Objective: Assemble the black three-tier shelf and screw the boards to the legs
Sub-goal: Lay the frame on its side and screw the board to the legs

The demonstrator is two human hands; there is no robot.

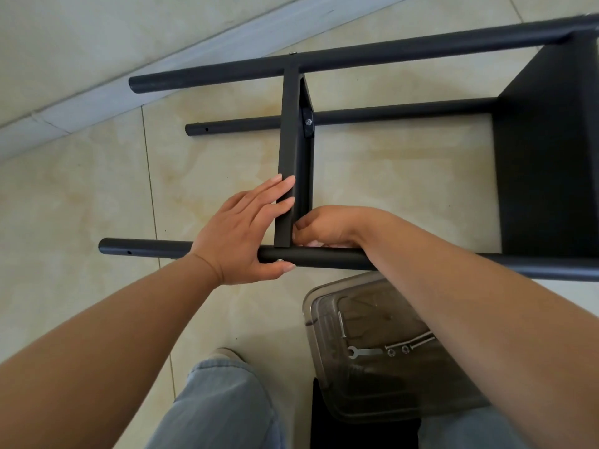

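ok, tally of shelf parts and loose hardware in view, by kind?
Legs: 3
Boards: 2
Long bolts in the clear tray: 3
Nuts: 2
Wrench: 1
Total: 11, not counting the tray; the right arm may hide more.

1. The shelf boards (547, 150) and legs (324, 61) are looking black.
2. The floor (81, 189) is showing cream with yellow stains.
3. The box (372, 367) is looking smoky grey.
4. The trousers (220, 409) are showing pale blue.

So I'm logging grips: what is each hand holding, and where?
Left hand braces the middle board and near leg at their joint. Right hand: fingers hidden, cannot tell.
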